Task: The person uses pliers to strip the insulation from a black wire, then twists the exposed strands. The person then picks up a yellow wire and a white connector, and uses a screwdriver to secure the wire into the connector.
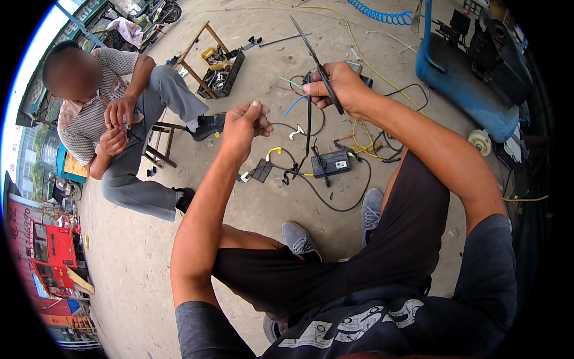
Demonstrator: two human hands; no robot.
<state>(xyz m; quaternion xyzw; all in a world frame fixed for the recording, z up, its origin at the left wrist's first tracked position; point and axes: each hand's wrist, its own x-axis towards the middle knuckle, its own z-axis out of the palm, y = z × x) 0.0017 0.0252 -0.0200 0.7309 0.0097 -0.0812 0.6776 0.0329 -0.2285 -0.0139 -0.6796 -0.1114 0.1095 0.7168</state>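
Steadying the scissors matters first for us; our right hand is closed around them, the blades slanting away to the upper left of that grip, and a black cable hangs down from just under the same fingers; a blue wire and a green wire stick out to the left of the grip, their ends free; our left hand has its thumb and fingers curled and pressed together, near the blue wire's tip but apart from it, and we cannot tell whether some tiny scrap sits between them; to handle these wires well, we would pinch one close to the blades with the left fingertips and let the edge bear only lightly, so that any cut stays in the coloured cover and spares the strands; we should turn the points clear of the left fingers before any pull, and draw along the wire rather than across it; slack counts too, since a black adapter lies below the right grip among looping cords, and a careless tug might drag them.
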